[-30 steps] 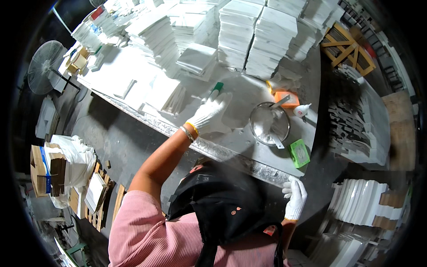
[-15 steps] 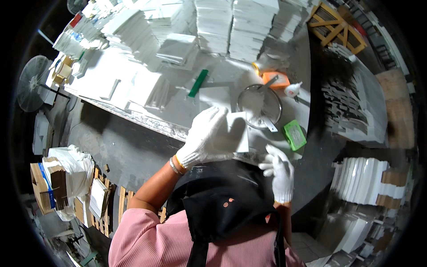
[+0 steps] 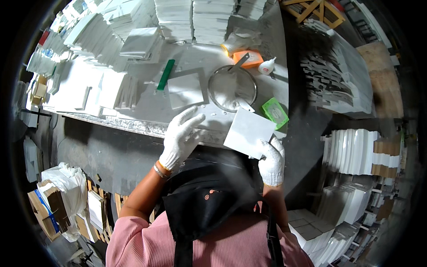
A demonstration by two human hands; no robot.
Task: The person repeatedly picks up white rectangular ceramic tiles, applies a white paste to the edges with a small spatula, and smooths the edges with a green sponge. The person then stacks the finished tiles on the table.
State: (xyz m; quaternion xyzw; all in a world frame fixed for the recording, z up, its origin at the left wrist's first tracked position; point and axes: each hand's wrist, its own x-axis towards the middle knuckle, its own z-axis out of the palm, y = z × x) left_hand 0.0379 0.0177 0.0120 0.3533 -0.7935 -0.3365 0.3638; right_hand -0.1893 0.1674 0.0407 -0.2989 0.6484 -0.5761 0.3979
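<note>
My right hand (image 3: 272, 163), in a white knit glove, grips a square white tile (image 3: 250, 132) by its near right corner. The tile is held at the table's front edge, just below a round metal bowl (image 3: 214, 99). White powder or paste lies in the bowl, with a metal-bladed scraper (image 3: 239, 62) and a white-handled tool (image 3: 245, 105) resting in it. My left hand (image 3: 180, 139), gloved too, hangs in front of the table edge with fingers apart and nothing in it. Another square tile (image 3: 186, 91) lies flat on the table beyond it.
Beside the bowl are an orange box (image 3: 249, 58), a white squeeze bottle (image 3: 267, 66) and a green box (image 3: 275, 113). A green strip (image 3: 166, 74) lies left of the flat tile. Tall stacks of tiles (image 3: 175, 22) line the table's back. More stacked tiles (image 3: 349, 151) stand at right.
The tile has passed from my left hand to my right, which now holds it farther right. My left hand has let go and moved left. The whole view has shifted.
</note>
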